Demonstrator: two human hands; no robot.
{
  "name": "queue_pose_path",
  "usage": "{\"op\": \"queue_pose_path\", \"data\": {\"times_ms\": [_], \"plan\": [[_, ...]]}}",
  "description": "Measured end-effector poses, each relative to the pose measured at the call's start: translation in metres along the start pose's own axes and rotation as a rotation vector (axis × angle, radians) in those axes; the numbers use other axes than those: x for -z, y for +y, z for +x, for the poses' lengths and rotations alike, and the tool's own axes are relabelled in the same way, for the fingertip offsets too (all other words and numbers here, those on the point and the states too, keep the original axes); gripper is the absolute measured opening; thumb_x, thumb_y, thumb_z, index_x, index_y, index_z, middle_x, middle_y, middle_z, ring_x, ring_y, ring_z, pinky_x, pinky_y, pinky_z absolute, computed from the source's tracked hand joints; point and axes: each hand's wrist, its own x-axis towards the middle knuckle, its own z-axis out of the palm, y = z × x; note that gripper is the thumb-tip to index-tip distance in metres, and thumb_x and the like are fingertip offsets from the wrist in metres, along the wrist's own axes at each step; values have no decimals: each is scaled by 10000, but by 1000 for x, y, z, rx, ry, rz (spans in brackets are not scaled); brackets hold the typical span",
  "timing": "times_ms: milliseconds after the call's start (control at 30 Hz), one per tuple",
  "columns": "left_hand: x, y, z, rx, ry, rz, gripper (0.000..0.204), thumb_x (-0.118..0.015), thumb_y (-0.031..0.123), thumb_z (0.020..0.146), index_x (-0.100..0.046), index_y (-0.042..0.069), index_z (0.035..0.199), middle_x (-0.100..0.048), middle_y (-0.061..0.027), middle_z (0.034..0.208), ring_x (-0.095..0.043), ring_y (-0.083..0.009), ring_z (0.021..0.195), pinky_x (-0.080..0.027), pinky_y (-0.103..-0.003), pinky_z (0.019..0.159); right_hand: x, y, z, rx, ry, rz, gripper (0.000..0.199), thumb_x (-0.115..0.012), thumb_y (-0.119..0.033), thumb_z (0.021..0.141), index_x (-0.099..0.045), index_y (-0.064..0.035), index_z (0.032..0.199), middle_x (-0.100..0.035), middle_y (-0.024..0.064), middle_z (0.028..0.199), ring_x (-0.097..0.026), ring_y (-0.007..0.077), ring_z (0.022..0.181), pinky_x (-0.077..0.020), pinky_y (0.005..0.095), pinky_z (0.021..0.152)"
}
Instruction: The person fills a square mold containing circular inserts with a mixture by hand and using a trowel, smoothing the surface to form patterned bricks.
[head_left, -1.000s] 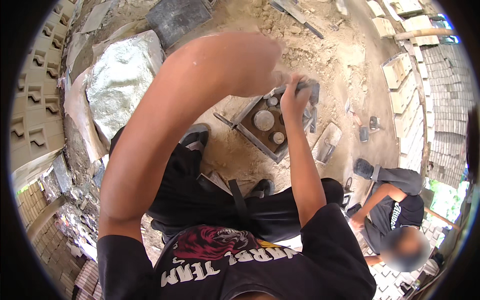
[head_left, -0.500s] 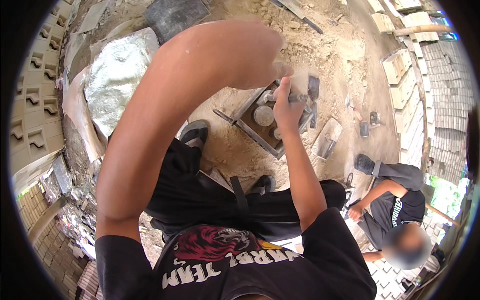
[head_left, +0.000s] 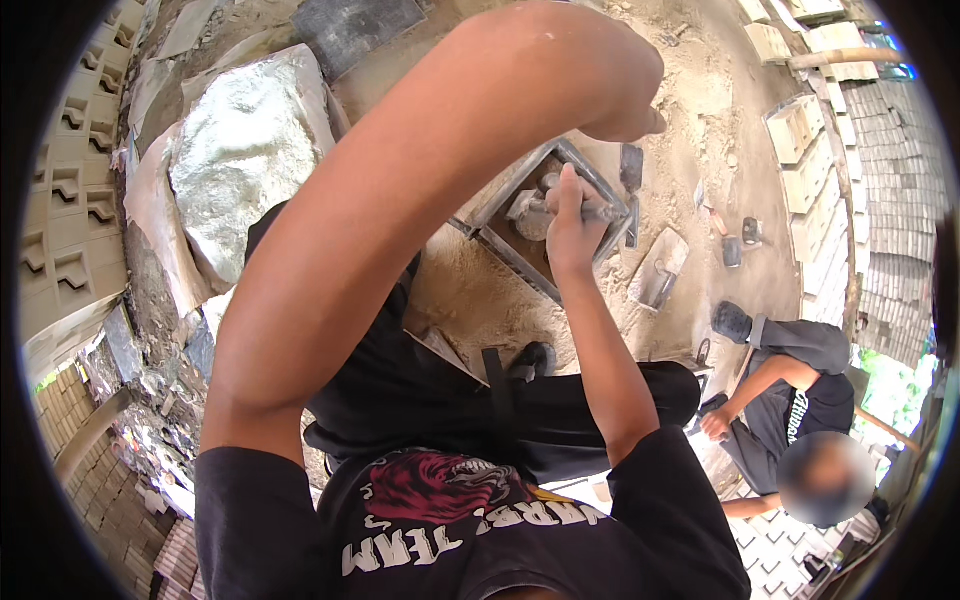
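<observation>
Frame point(head_left: 512, 265), square and metal, sits on sandy ground point(head_left: 470, 300), probably for solid support. Right hand point(head_left: 577, 235) has fingers wrapped round a grey tool point(head_left: 602, 212) over it, likely for control; left hand point(head_left: 625, 85) is just beyond, can't tell its grip tbh.

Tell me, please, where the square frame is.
In the head view, the square frame sits on sandy ground right of centre, beneath the right hand.

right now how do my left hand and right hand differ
The left hand appears beyond the square frame, the right hand over it. The left hand looks larger, the right hand smaller. The right hand grips a grey tool; the left hand's grip is hidden. Both are bare.
</observation>
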Motion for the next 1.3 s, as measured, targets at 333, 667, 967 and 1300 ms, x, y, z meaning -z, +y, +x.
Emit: {"op": "queue_pose_path", "data": {"times_ms": [333,667,967,1300], "plan": [[1,9,11,-98,-58,-83,474,-546,388,935,-691,-58,999,-681,-270,1019,-666,-399,976,-506,-479,860,4,-5,-7,-108,-44,17,455,-539,-257,1020,-422,-95,611,-424,-58,604,-346,43,561,-275,252,497],[5,9,4,-86,-92,-52,476,-525,375,954,-670,-68,1047,-679,-263,1051,-655,-406,994,-489,-470,893,8,-7,-12,-250,-41,96,427,-489,-151,1017,-442,-73,600,-419,-25,579,-338,77,551,-336,274,577],[1,2,-3,-174,-55,-97,456,-529,362,948,-684,-66,982,-686,-258,1000,-656,-396,983,-489,-464,884,15,11,-12,-27,-279,132,420,-588,-130,960,-452,-10,581,-413,-21,582,-351,68,575,-277,269,529],[3,4,-12,-149,-89,-57,460,-516,356,958,-691,-70,961,-687,-256,995,-660,-400,971,-495,-481,868,32,2,-15,160,-599,-139,368,-560,-120,943,-397,-9,633,-332,5,600,-292,113,586,-258,316,521]]}}
